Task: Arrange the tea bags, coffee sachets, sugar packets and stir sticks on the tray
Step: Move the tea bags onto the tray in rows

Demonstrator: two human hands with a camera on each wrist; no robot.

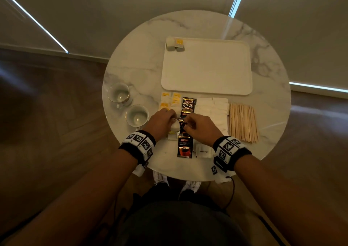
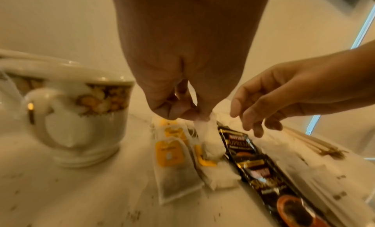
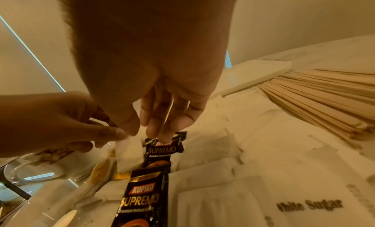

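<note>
Pinching the top of a white paper tea bag between thumb and fingertips, the left hand holds it just above the near part of the table, over the row of yellow-tagged tea bags lying there; how many lie in that row cannot be counted. The right hand hangs just beside it, fingers loosely curved and apart over the black Kopiko Supremo coffee sachets, gripping nothing. At least three sachets show in a line, with white sugar packets overlapping to their right and a fanned bundle of pale wooden stir sticks beyond those. Two tea bags already sit on the far left corner of the white rectangular tray. Two white floral-banded cups stand at the left. All rests on a round white marble table above dark wooden flooring.
</note>
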